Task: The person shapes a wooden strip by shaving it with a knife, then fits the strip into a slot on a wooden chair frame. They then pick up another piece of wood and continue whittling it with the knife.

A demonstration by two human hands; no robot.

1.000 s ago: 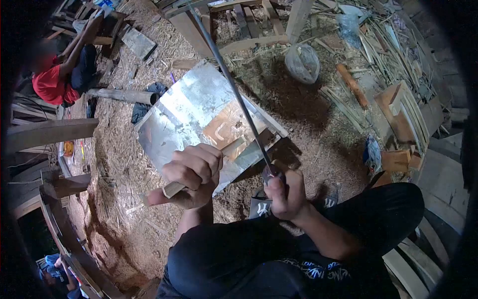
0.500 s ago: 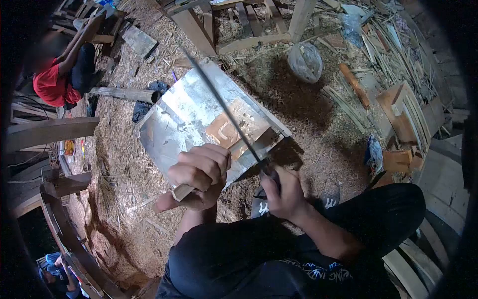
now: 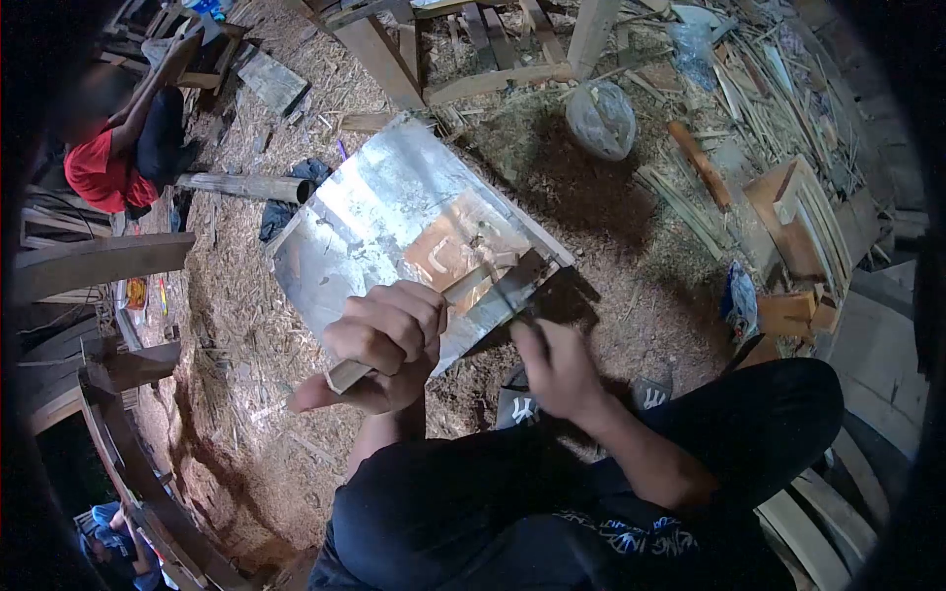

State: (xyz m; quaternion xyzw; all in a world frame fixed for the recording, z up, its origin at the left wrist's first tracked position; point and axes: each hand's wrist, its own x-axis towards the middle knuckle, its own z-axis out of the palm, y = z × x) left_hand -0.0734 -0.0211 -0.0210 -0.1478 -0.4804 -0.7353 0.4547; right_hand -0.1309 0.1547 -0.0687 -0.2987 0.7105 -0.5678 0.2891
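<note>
My left hand (image 3: 386,340) is wrapped round a narrow wooden piece (image 3: 350,375), whose ends stick out on both sides of the fist. Close by on the right, my right hand (image 3: 557,362) is closed on the handle of a long dark blade (image 3: 498,279); motion blurs the blade, and the fingers hide most of the handle. Under and beyond both hands lies a metal-topped board (image 3: 340,222) with a brown patch (image 3: 448,246) bearing pale marks.
A person in red (image 3: 94,177) sits at the upper left; another person (image 3: 118,547) is at the lower left. A plastic bag (image 3: 601,120), an orange-brown wood piece (image 3: 700,165), a box-like wooden frame (image 3: 788,227) and curved timbers (image 3: 108,264) surround the board. Shavings cover the ground.
The blade has dropped from its raised, upper-left slant and is now blurred near the wooden piece. My left hand has shifted slightly left, and the wooden piece shows more.
</note>
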